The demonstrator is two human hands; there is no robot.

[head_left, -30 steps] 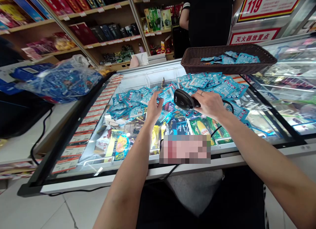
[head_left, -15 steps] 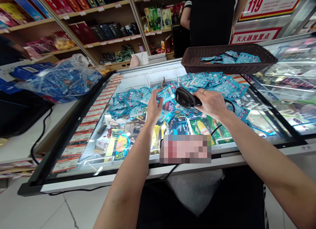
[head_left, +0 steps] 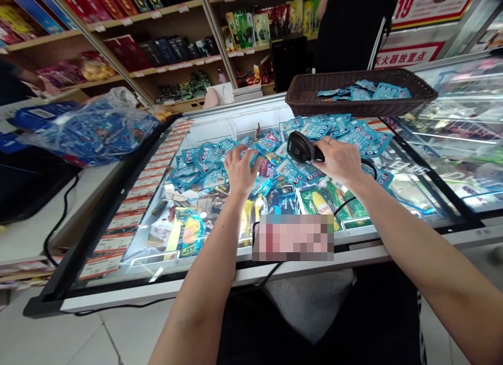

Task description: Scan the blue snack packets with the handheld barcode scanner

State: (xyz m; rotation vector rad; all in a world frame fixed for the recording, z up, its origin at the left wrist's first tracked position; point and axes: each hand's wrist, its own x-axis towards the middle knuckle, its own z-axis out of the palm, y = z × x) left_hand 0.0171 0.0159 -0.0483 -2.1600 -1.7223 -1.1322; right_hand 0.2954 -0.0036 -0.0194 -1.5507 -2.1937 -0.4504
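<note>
Over the left pile of small blue packets (head_left: 212,158), my left hand (head_left: 240,171) has its fingers spread, the fingertips at or just above the packets; exact contact I cannot tell. My right hand (head_left: 340,159) is wrapped round the handle of a black barcode scanner (head_left: 301,148), its head pointing left. Under and behind the scanner lie more blue packets (head_left: 326,126), spread on the glass top of a freezer (head_left: 220,113). A single packet (head_left: 270,141) lies between the two hands. The scanner's black cable (head_left: 348,202) runs down toward the front edge.
A brown wicker basket (head_left: 306,95) with some blue packets stands at the back right. A clear plastic bag (head_left: 106,126) of blue packs is on the left counter. A blurred-out object (head_left: 293,238) lies at the front edge. Behind the freezer are a person in black (head_left: 349,29) and stocked shelves.
My left hand has let go of a packet and shifted left, its fingers opening. The scanner has moved slightly right and turned. The person behind has moved to the right.
</note>
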